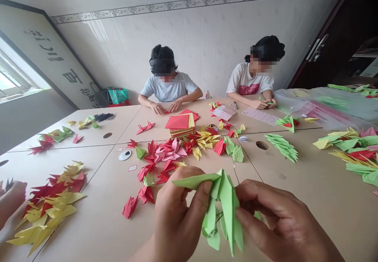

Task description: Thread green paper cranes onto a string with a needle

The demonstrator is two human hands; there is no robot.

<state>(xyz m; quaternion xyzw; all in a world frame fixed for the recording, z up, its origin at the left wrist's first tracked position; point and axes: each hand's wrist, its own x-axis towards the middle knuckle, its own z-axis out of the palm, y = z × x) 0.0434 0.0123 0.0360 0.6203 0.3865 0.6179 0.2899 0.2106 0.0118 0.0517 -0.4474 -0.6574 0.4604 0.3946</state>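
Note:
Between my two hands is a bunch of light green folded paper cranes (227, 207), held up over the near side of the table. My left hand (183, 207) is closed, its thumb and fingers pinching a long pointed wing at the upper left. On the other side, the fingers of my right hand (274, 218) are closed against the bunch's right edge. A thin dark line shows in the gap among the hanging green points; I cannot tell what it is. Just beyond lie red and pink paper cranes (159, 151) in a loose heap.
A stack of red and yellow paper sheets (181, 124) stands mid-table. Yellow and red cranes (50, 207) lie at left, near another person's hand (13, 195). A row of green cranes (282, 147) lies at right, beside a table hole (262, 145). Two people sit opposite.

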